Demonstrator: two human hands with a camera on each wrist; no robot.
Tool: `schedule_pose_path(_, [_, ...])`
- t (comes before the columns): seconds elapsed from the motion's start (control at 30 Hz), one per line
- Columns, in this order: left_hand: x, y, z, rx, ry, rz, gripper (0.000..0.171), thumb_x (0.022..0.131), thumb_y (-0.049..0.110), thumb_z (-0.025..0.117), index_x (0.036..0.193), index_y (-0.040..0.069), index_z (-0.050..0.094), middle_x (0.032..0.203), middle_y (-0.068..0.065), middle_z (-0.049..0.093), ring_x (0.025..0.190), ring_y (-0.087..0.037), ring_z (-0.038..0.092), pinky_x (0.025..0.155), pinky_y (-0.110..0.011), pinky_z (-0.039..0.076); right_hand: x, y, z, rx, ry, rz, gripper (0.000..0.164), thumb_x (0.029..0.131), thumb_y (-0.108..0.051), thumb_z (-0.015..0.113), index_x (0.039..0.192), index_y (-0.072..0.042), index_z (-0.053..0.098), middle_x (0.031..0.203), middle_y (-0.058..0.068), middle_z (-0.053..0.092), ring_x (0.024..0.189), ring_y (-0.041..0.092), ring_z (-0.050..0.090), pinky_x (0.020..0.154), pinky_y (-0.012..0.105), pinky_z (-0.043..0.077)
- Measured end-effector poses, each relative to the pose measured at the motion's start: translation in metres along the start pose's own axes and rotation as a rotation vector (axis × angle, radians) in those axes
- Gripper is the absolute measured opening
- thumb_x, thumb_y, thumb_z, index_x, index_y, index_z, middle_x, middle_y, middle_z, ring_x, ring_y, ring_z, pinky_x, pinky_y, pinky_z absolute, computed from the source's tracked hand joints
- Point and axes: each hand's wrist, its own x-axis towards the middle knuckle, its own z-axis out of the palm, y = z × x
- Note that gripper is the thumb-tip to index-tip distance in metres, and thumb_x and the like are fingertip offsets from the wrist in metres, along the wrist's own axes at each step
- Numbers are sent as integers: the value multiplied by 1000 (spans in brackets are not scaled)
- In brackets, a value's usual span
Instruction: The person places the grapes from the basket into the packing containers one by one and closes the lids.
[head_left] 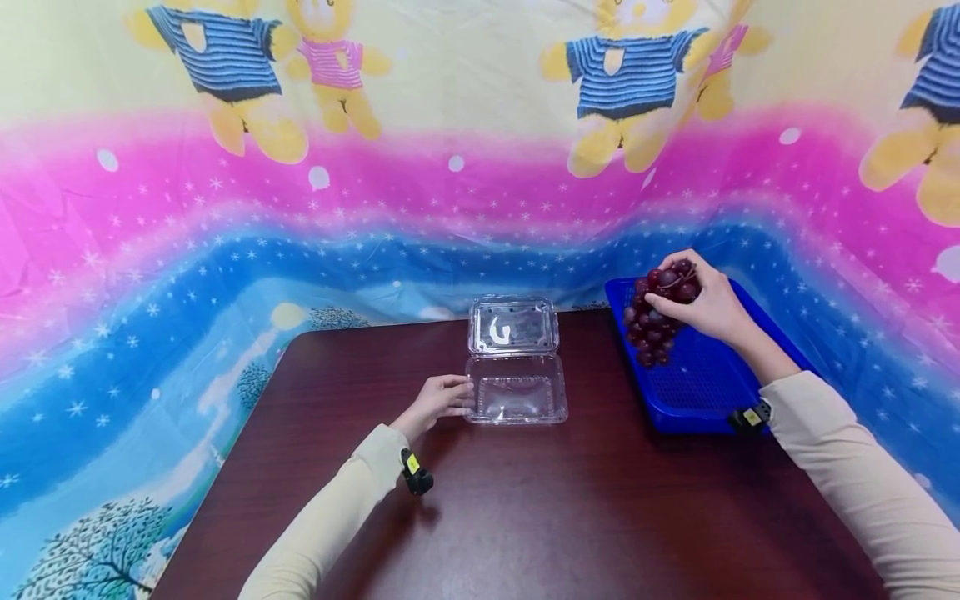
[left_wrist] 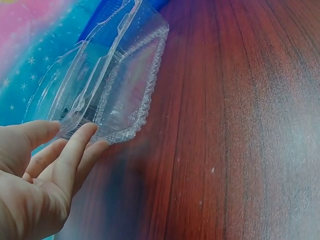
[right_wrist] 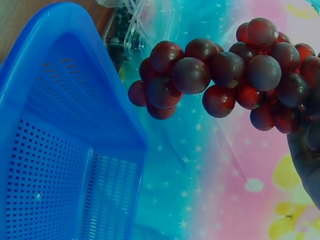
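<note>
Sleeves (head_left: 322, 517): Extend, cream-coloured, from the lower corners, with a black wrist camera (head_left: 416, 473) at each cuff; show only from the head.
Table (head_left: 510, 508): Spreads dark red-brown and glossy; shows its grain best in the left-wrist view.
Left hand (head_left: 433, 402): Touches the left edge of the clear container (head_left: 517, 398) with nearly straight fingers; in the left-wrist view, shows thumb and fingertips well parted.
Clear container: Sits hinged open on the table, lid (head_left: 517, 323) on the far side; reveals a ribbed border around its base from the left wrist.
Right hand (head_left: 708, 296): Pinches the upper end of the grapes (head_left: 651, 329) between thumb and curled fingers; shows only partly, at the edge, from the right wrist.
Grapes: Hang dark red above the blue basket (head_left: 705, 387); display a stem from the head, separate round berries from the right wrist.
Blue basket: Stands right of the clear container; exposes slotted walls from the right wrist.
Backdrop cloth (head_left: 450, 212): Hangs behind, printed with snowflakes; displays bears in striped shirts from the head.
</note>
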Motion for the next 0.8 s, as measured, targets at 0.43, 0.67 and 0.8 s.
schedule_pose_path(0.43, [4,-5,5,32,-4,-7,39,91,12,58,125,-7,53,112,-30,60,93,-34,66,68,-30,57,8,37,7,-7,14,-22,42,77,-16,75,113,-15,53,98,-3,56,77,3,59,62,12,45])
schedule_pose_path(0.67, [3,-5,7,32,-5,-12,40,91,14,58,125,-6,53,114,-29,60,92,-32,67,70,-32,57,8,41,10,-14,17,-29,41,77,-18,76,111,-15,53,98,-3,56,75,3,59,61,12,45])
schedule_pose_path(0.8, [2,-5,9,43,-3,-14,40,92,15,58,124,-8,53,114,-30,59,91,-32,67,70,-33,57,9,42,10,-15,20,-34,41,77,-18,76,111,-15,53,99,-3,56,76,3,58,61,12,45])
